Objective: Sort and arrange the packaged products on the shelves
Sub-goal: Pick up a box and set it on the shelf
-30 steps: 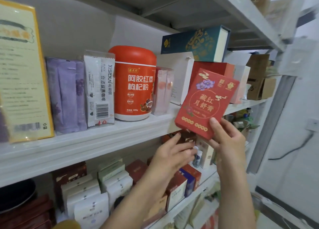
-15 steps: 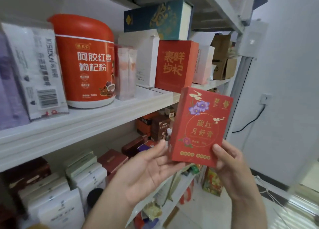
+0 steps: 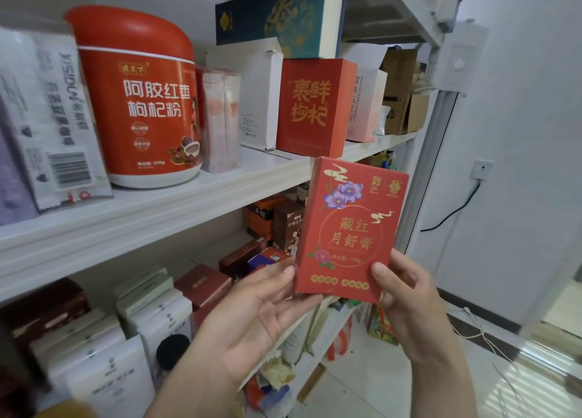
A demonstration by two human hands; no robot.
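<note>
Near, just right of the shelf fronts: flat red cardboard box with purple flowers (image 3: 349, 228) was held upright, off any shelf, face to the camera.
Right hand (image 3: 409, 307): thumb on the lower right front, fingers behind, pinching the box.
Left hand (image 3: 252, 317): spread, palm up, fingers propping the bottom left corner.
Likely spot: bare strip of the white upper shelf (image 3: 176, 209) in front of the square red carton (image 3: 315, 109).
Tip, imo: best bet was a low pinch, sliding it in upright, label out, without nudging the carton.
</note>
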